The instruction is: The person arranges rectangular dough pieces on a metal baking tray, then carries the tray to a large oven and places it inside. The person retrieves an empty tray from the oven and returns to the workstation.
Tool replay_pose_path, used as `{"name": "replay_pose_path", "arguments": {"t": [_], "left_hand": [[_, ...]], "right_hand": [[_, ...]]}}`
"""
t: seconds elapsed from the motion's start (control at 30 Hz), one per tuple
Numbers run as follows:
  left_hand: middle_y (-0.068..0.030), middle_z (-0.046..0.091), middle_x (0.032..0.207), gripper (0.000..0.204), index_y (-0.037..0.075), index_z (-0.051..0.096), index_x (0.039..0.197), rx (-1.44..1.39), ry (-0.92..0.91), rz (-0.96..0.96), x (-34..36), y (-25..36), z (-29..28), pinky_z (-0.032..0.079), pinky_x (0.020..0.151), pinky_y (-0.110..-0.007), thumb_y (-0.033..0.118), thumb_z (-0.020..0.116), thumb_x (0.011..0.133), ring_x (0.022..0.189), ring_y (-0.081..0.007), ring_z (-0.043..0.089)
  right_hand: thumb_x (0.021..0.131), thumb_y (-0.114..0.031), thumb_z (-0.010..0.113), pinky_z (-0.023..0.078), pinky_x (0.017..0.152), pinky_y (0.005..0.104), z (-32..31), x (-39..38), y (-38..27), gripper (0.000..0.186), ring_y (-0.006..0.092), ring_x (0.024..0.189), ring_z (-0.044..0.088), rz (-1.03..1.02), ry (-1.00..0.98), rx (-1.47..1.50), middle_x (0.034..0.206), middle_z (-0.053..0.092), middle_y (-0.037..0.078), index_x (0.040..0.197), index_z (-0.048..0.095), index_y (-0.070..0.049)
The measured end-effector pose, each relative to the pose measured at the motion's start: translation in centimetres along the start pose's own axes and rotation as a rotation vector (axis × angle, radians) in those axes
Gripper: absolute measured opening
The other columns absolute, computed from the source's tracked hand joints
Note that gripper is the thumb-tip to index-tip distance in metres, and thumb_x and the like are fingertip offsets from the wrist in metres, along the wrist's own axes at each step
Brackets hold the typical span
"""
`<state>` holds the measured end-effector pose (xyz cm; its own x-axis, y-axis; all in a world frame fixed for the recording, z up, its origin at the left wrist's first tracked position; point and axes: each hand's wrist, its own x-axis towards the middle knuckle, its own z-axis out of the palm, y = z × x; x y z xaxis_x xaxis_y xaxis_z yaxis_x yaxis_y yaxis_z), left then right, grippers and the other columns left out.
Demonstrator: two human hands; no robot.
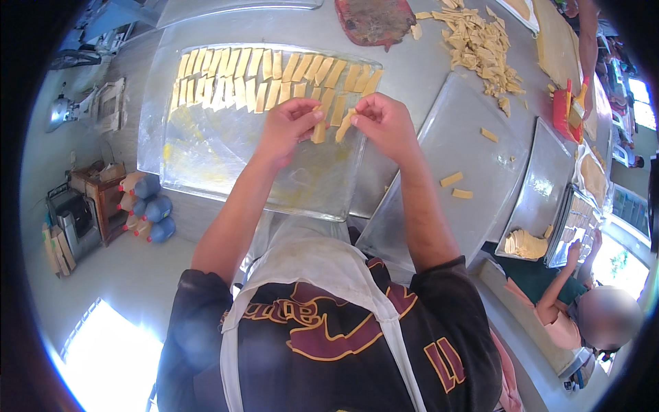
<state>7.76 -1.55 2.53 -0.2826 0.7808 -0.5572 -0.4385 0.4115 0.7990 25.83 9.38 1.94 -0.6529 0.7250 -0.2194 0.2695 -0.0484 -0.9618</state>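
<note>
Over a metal baking tray (226,168), my left hand (288,127) pinches a pale dough strip (318,132) between thumb and fingers. A second dough strip (345,126), slightly bent, hangs from the closed fingers of my right hand (386,118). Two rows of similar strips (240,63) lie side by side along the tray's far half, and a few more sit just beyond my fingertips. The near half of the tray shows bare metal with yellowish smears.
Right of me, another metal tray (425,213) bears several loose strips. Beyond it lies a heap of dough pieces (480,48), near a dark-topped red item (376,20). A red container (564,113) with a brush stands far right. A co-worker (563,288) handles a tray there.
</note>
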Motion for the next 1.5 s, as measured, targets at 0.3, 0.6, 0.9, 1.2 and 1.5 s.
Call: {"name": "replay_pose_path", "arguments": {"t": [0.3, 0.6, 0.9, 1.2, 1.5], "left_hand": [[-0.0054, 0.067, 0.095, 0.025, 0.0, 0.062, 0.112, -0.057, -0.035, -0.017, -3.3, 1.3, -4.6, 0.043, 0.06, -0.02, 0.013, 0.064, 0.091, 0.078, -0.0094, 0.063], [-0.0008, 0.066, 0.094, 0.019, 0.004, 0.065, 0.108, 0.025, -0.237, 0.009, -6.7, 4.2, -25.6, 0.049, 0.075, -0.024, 0.013, 0.062, 0.091, 0.085, -0.0079, 0.06], [-0.0038, 0.068, 0.086, 0.024, -0.001, 0.066, 0.109, 0.445, 0.129, 0.394, -5.4, 11.7, -53.6, 0.05, 0.07, -0.023, 0.012, 0.064, 0.089, 0.077, -0.0087, 0.061], [-0.0073, 0.064, 0.093, 0.027, 0.011, 0.07, 0.107, 1.309, 0.344, 0.835, -2.9, 12.9, -50.2, 0.049, 0.073, -0.031, 0.014, 0.072, 0.08, 0.082, -0.0181, 0.062], [-0.0037, 0.061, 0.091, 0.023, 0.006, 0.069, 0.106, 1.095, 0.485, 0.821, -3.0, 10.3, -32.1, 0.043, 0.06, -0.026, 0.014, 0.07, 0.085, 0.069, -0.0123, 0.051]], "right_hand": [[0.074, -0.011, 0.071, 0.049, 0.07, 0.0335, 5.8, -0.5, -3.3, 0.023, 0.0224, 0.072, 0.062, -0.155, 0.262, -0.488, 0.094, 0.065, 0.008, 0.096, 0.064, -0.005], [0.076, -0.005, 0.069, 0.048, 0.072, 0.0291, 29.5, 1.0, -9.3, 0.011, 0.0153, 0.08, 0.06, -0.111, 0.141, -0.199, 0.096, 0.065, 0.008, 0.085, 0.062, -0.004], [0.077, 0.002, 0.064, 0.046, 0.069, 0.0248, 39.0, 3.3, -8.5, 0.014, 0.0098, 0.076, 0.057, -0.003, 0.327, 0.262, 0.091, 0.065, 0.006, 0.088, 0.059, -0.005], [0.078, -0.014, 0.07, 0.05, 0.07, 0.0303, 24.4, 1.6, -4.7, 0.023, 0.0179, 0.077, 0.066, 0.227, 0.74, -0.44, 0.081, 0.069, 0.009, 0.097, 0.065, -0.003], [0.077, -0.01, 0.065, 0.046, 0.091, 0.0388, 4.0, -2.9, 0.0, 0.026, 0.031, 0.106, 0.058, 0.21, 0.869, -0.652, 0.112, 0.063, 0.009, 0.103, 0.069, -0.013]]}}
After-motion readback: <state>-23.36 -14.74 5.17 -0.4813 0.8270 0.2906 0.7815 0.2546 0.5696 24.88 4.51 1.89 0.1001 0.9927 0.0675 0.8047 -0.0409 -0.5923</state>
